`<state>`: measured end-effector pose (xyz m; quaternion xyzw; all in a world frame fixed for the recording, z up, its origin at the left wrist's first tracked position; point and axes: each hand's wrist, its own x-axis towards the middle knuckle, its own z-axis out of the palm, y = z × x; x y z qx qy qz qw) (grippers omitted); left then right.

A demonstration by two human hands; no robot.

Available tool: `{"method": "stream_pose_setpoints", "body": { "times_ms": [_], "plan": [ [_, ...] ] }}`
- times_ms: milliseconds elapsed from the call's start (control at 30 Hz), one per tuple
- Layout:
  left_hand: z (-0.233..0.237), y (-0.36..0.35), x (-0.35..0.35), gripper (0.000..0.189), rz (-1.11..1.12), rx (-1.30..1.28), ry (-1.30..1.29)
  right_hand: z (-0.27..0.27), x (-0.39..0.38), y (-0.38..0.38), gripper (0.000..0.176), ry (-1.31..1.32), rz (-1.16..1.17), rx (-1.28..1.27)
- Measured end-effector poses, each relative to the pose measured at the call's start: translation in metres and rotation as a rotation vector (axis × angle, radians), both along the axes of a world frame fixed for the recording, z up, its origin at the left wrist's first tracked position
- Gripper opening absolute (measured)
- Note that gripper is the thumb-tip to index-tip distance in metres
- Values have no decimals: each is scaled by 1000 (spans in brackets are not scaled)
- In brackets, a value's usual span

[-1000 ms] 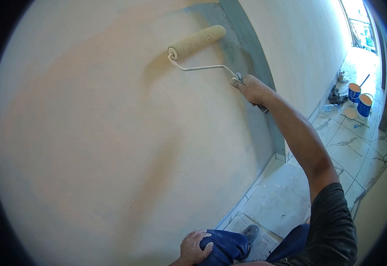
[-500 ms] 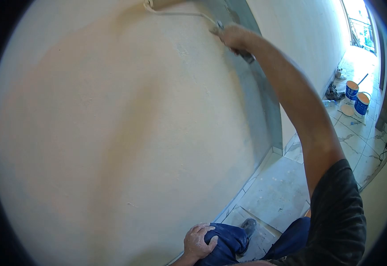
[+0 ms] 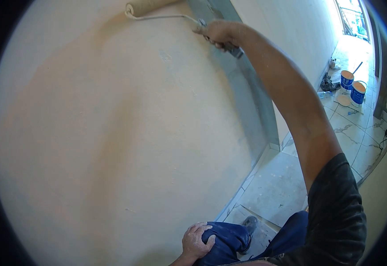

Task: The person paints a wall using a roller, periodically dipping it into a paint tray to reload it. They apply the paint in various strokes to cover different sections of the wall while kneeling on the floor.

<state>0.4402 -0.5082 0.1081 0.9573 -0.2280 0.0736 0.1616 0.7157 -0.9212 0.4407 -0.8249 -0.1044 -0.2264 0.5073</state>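
Mostly, a cream wall (image 3: 113, 133) filled the view, its surface faintly uneven in tone, with a warmer patch spreading across the left and middle. At its right edge a grey strip (image 3: 251, 102) ran down to the floor (image 3: 282, 190), which was laid in pale, veined tiles and dusted white near the wall. Far to the right the passage led toward bright daylight. Two blue buckets (image 3: 358, 92) stood close together on the tiles there, a stick leaning out of the farther one, with rags or litter just beside them.

High up, the roller (image 3: 151, 6) lay against the wall at the top of the view, its sleeve partly cut off by the frame. Its wire arm ran right to the handle (image 3: 234, 51). The right hand (image 3: 218, 33) was clenched around that handle, the arm stretched up and out, the dark end of the grip sticking out below the fist.

Near the bottom, the left hand (image 3: 196, 241) rested flat on the knee (image 3: 229, 241), in blue trousers, fingers loosely spread over the cloth and grasping nothing. A shoe (image 3: 249, 223) showed just beyond the knee.
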Motion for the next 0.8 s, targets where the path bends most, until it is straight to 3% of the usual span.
{"method": "stream_pose_setpoints", "body": {
  "times_ms": [100, 200, 467, 567, 733, 800],
  "plan": [
    [-2, 3, 0, 38, 6, 1, 5, -45, 0, -7, 49, 97, 1, -115],
    [-3, 5, 0, 38, 5, -14, -7, -76, -11, -15, 49, 188, 62, -78],
    [0, -2, 6, 38, -7, 5, -24, 31, -27, 6, 47, 11, 10, 3],
    [0, -1, 4, 37, 26, 7, -9, 28, -21, 20, 47, -6, 48, 94],
    [-4, 5, 6, 38, 11, -14, -9, -44, -29, 20, 48, 126, 59, 62],
    [-3, 3, 9, 38, 1, -14, -20, -43, -32, 20, 48, 158, 77, 70]
  ]
}}
